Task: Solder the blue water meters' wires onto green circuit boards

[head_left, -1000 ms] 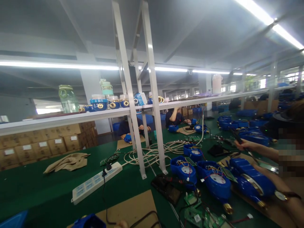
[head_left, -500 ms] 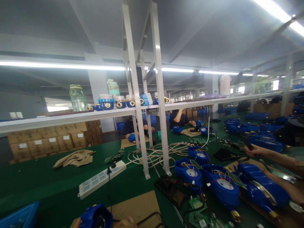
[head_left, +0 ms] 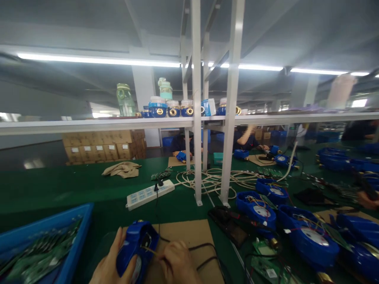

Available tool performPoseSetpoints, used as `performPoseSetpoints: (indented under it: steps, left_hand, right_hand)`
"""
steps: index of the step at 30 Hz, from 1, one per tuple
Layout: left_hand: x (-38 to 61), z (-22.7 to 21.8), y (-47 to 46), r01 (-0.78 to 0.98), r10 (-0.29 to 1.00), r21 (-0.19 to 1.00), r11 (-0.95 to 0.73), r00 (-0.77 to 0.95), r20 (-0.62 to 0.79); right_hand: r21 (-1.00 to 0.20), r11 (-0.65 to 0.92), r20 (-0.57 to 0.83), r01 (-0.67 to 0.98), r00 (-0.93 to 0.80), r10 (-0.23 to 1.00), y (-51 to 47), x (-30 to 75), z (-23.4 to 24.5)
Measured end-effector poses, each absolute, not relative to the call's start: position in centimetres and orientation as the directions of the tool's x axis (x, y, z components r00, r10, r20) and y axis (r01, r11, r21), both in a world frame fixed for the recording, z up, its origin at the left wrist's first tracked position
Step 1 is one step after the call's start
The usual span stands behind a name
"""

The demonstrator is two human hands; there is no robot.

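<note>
At the bottom centre, my left hand (head_left: 110,263) is closed round the side of a blue water meter (head_left: 136,241). The meter is tilted, with its open dark compartment facing right and part of its white dial showing below. My right hand (head_left: 180,261) pinches a thin yellowish stick (head_left: 150,250), whose tip reaches the compartment opening. I cannot make out what kind of tool it is. Under both hands lies a cardboard sheet (head_left: 194,232). A black cable (head_left: 204,245) runs over it beside my right hand.
A blue bin (head_left: 85,225) of green circuit boards stands left. Ahead are a white power strip (head_left: 150,194), coiled cables (head_left: 213,177), shelf posts (head_left: 232,98) and a crumpled cloth (head_left: 122,169). Several wired water meters (head_left: 308,232) and loose circuit boards (head_left: 263,262) lie right. Co-workers sit opposite.
The view has swung left and down, so both hands and more of the blue bin show. The stick is now visible in my right hand, at the meter's opening.
</note>
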State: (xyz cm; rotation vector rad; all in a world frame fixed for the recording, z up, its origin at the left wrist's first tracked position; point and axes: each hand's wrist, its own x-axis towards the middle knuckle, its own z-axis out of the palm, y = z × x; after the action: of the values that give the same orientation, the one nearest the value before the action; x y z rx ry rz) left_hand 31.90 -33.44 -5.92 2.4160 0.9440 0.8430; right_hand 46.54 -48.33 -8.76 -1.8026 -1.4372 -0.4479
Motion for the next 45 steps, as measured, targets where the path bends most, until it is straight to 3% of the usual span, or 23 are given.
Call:
performPoseSetpoints:
  steps: [2,9,22,25,28,30,32,36,45]
  left_hand:
    - [31.2,-5.2,-33.9,0.519,0.731,0.524,-0.676,0.566,0.382]
    - [30.8,-4.5,-34.8,0.420,0.636,0.484,-0.768,0.593,0.494]
    - [31.9,-4.4,-34.1,0.299,0.546,0.481,-0.824,0.647,0.532]
    - [31.9,-3.6,-34.6,0.349,0.514,0.381,-0.856,0.645,0.566]
    - [31.8,-2.3,-35.7,0.287,0.390,0.264,-0.921,0.651,0.651]
    - [31.9,-1.4,-36.9,0.135,0.326,0.321,-0.937,0.670,0.667]
    - [32.2,-1.0,-38.5,0.009,0.343,0.485,-0.875,0.718,0.606]
    - [33.5,-2.0,-41.3,-0.041,0.425,0.760,-0.649,0.809,0.407]
    - [34.5,-4.0,-41.7,-0.020,0.563,0.934,-0.357,0.793,0.232]
  right_hand:
    - [-0.408,-0.036,0.653,0.912,0.320,0.686,-49.5,46.3,-7.6]
    - [-0.540,0.067,0.575,0.839,0.309,0.757,-50.1,46.6,-6.7]
    - [-0.602,0.070,0.582,0.795,0.377,0.720,-50.3,47.3,-5.9]
    - [-0.623,0.062,0.587,0.780,0.414,0.696,-50.3,47.6,-5.9]
    - [-0.650,0.055,0.583,0.758,0.451,0.676,-50.4,47.9,-5.8]
    - [-0.669,0.058,0.573,0.741,0.464,0.676,-50.6,48.0,-5.7]
    - [-0.690,0.066,0.557,0.721,0.470,0.685,-50.8,48.2,-5.5]
    - [-0.747,0.067,0.494,0.661,0.486,0.721,-51.2,48.3,-5.1]
    - [-0.850,0.004,0.311,0.527,0.496,0.811,-51.9,47.1,-3.0]
